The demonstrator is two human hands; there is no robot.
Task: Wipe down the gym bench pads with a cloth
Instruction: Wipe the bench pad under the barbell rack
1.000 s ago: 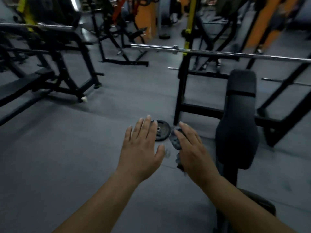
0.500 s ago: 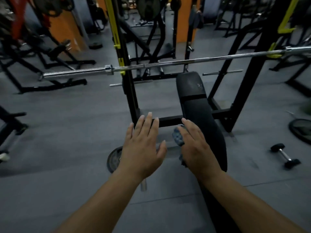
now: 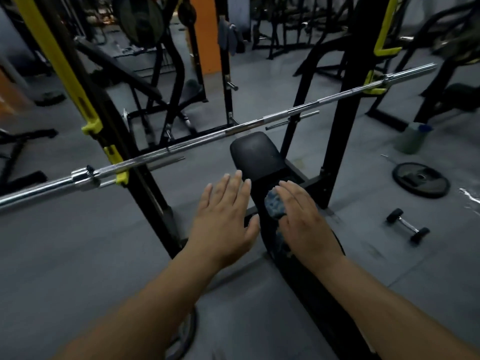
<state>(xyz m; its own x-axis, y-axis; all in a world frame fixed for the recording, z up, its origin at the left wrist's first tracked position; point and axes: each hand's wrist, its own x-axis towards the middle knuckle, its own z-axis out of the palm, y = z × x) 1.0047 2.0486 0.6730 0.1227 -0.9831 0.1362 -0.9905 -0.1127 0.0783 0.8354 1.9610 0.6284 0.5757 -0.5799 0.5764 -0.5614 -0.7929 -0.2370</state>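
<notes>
The right hand holds a mottled blue-grey cloth tucked under its palm, over the middle of the black bench pad. The left hand is spread wide and holds nothing, at the pad's left edge. A chrome barbell crosses beyond, and a dumbbell lies on the floor to the right.

Clearly a gym: chrome barbell racked across black uprights, padded bench beneath, weight plate and small dumbbell lying on grey rubber flooring, more black-framed machines crowded behind
</notes>
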